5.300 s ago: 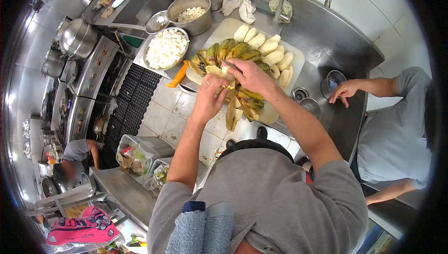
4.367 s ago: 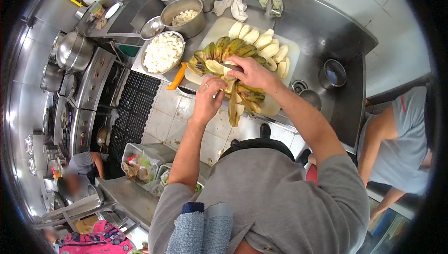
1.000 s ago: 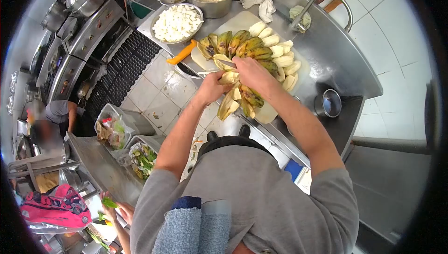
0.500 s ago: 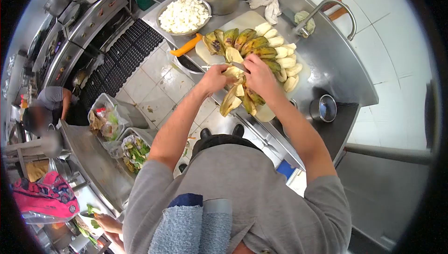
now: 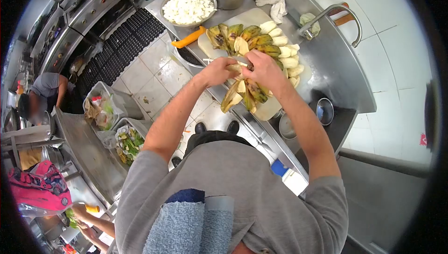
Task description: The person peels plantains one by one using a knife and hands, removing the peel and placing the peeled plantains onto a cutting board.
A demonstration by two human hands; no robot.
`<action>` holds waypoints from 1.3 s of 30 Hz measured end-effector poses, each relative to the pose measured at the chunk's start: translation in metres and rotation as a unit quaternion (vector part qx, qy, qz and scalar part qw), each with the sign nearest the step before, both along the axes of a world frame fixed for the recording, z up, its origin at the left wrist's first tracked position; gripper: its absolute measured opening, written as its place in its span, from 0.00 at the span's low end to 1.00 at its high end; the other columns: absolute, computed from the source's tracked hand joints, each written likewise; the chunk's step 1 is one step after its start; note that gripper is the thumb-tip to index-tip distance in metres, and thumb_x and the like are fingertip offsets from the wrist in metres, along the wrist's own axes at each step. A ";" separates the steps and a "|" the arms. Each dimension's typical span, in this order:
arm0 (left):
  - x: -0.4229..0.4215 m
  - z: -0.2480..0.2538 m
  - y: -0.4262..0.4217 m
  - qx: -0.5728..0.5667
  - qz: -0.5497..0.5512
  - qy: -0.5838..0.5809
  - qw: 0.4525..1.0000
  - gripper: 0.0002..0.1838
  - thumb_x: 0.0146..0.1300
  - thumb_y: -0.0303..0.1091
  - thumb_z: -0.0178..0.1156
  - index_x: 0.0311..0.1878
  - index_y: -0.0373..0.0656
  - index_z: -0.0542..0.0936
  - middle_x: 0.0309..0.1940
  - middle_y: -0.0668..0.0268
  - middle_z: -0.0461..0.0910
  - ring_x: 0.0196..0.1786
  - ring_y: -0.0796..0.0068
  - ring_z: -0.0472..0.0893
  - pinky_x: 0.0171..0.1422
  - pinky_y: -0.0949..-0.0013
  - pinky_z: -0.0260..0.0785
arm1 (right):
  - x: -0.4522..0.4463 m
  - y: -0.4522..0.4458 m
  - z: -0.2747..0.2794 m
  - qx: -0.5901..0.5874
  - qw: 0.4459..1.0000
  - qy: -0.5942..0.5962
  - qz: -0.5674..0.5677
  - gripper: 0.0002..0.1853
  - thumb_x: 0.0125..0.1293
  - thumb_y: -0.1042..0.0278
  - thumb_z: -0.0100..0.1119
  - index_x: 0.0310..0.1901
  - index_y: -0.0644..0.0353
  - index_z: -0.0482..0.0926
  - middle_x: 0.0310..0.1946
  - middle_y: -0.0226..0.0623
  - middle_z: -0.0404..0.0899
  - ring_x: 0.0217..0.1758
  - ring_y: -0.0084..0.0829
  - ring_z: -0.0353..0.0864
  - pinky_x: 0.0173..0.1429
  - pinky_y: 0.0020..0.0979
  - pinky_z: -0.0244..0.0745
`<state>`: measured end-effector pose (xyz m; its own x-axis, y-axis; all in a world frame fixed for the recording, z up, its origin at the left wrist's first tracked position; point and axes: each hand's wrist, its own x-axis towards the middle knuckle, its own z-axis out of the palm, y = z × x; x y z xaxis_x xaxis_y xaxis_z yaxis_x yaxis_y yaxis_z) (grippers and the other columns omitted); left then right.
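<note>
My left hand (image 5: 221, 71) still pinching plantain piece (image 5: 234, 68), right hand (image 5: 264, 70) still gripping knife (image 5: 243, 60); peeled plantains (image 5: 290, 62) look unchanged, so none added.

A steel tabletop (image 5: 343, 65) with a raised back rim runs along a wall (image 5: 392, 53) of large white tiles. Off its near edge, pale floor tiles (image 5: 151, 74) carry dark scraps. Beyond its left end lie a black perforated mat (image 5: 119, 51) and a steel stove (image 5: 95, 9) with knobs. Bright light glints on the metal.
</note>
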<state>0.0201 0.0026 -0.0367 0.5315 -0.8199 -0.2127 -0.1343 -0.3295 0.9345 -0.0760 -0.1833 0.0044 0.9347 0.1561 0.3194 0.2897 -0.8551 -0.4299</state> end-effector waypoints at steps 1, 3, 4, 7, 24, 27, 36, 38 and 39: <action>-0.002 0.000 -0.001 0.004 0.007 0.005 1.000 0.17 0.61 0.33 0.67 0.52 0.35 0.83 0.38 0.62 0.86 0.40 0.75 0.81 0.48 0.67 0.75 | 0.003 -0.001 -0.001 -0.008 1.000 0.004 0.006 0.12 0.55 0.69 0.67 0.36 0.65 0.75 0.31 0.45 0.75 0.36 0.48 0.78 0.41 0.44 0.75; -0.003 0.002 0.000 0.012 0.013 0.027 0.999 0.18 0.62 0.34 0.66 0.53 0.35 0.82 0.37 0.64 0.85 0.40 0.77 0.81 0.47 0.69 0.74 | 0.009 -0.003 -0.001 -0.023 1.000 0.017 0.011 0.12 0.55 0.68 0.66 0.36 0.65 0.75 0.31 0.46 0.76 0.36 0.49 0.79 0.42 0.44 0.75; -0.003 0.004 -0.001 0.014 0.014 0.043 0.999 0.18 0.63 0.35 0.65 0.53 0.35 0.82 0.37 0.65 0.84 0.39 0.78 0.80 0.47 0.70 0.74 | 0.013 -0.003 0.000 -0.032 0.999 0.027 0.011 0.13 0.55 0.66 0.66 0.35 0.65 0.75 0.31 0.47 0.76 0.37 0.50 0.79 0.43 0.45 0.76; -0.002 0.000 -0.004 -0.033 0.033 0.125 0.991 0.19 0.67 0.39 0.63 0.54 0.36 0.81 0.36 0.69 0.82 0.39 0.80 0.79 0.45 0.72 0.73 | 0.018 -0.007 0.000 -0.030 0.999 0.042 -0.002 0.15 0.54 0.63 0.67 0.33 0.65 0.74 0.30 0.47 0.76 0.37 0.51 0.79 0.43 0.45 0.76; -0.031 -0.018 -0.028 -0.090 0.260 -0.105 0.956 0.16 0.73 0.40 0.55 0.42 0.34 0.81 0.24 0.59 0.77 0.29 0.70 0.73 0.36 0.63 0.68 | 0.020 -0.006 -0.006 0.000 0.998 0.056 -0.014 0.15 0.56 0.62 0.67 0.32 0.67 0.75 0.29 0.51 0.79 0.35 0.53 0.80 0.42 0.47 0.75; -0.028 -0.022 -0.030 -0.087 0.266 -0.086 0.956 0.13 0.70 0.37 0.56 0.42 0.35 0.81 0.27 0.48 0.81 0.30 0.51 0.79 0.39 0.56 0.71 | 0.023 -0.007 -0.009 -0.018 0.999 0.031 -0.005 0.15 0.55 0.62 0.67 0.32 0.67 0.75 0.30 0.52 0.79 0.37 0.54 0.81 0.44 0.48 0.76; -0.024 -0.043 -0.032 -0.158 0.267 -0.116 0.944 0.12 0.70 0.36 0.57 0.45 0.36 0.81 0.27 0.50 0.80 0.27 0.56 0.77 0.36 0.59 0.69 | 0.041 -0.023 -0.001 0.017 0.992 0.105 0.063 0.14 0.50 0.67 0.66 0.33 0.68 0.75 0.23 0.48 0.76 0.28 0.46 0.79 0.36 0.41 0.74; -0.024 -0.043 -0.029 -0.171 0.257 -0.131 0.942 0.12 0.70 0.36 0.57 0.45 0.36 0.81 0.27 0.51 0.80 0.27 0.59 0.76 0.36 0.61 0.69 | 0.040 -0.022 0.003 0.047 0.986 0.152 0.045 0.14 0.50 0.66 0.66 0.35 0.68 0.77 0.23 0.45 0.76 0.26 0.41 0.78 0.35 0.39 0.74; -0.024 -0.043 -0.028 -0.169 0.253 -0.132 0.943 0.12 0.70 0.36 0.57 0.45 0.36 0.81 0.26 0.51 0.80 0.27 0.61 0.76 0.35 0.61 0.68 | 0.040 -0.023 0.003 0.051 0.984 0.165 0.042 0.14 0.51 0.66 0.66 0.36 0.67 0.77 0.23 0.44 0.77 0.26 0.39 0.78 0.35 0.37 0.74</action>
<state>-0.0035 -0.0250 -0.0798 0.8712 -0.4440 0.2098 -0.2821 -0.1029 0.9538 -0.0357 -0.2061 0.0077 0.9752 0.2208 0.0184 0.1883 -0.7820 -0.5942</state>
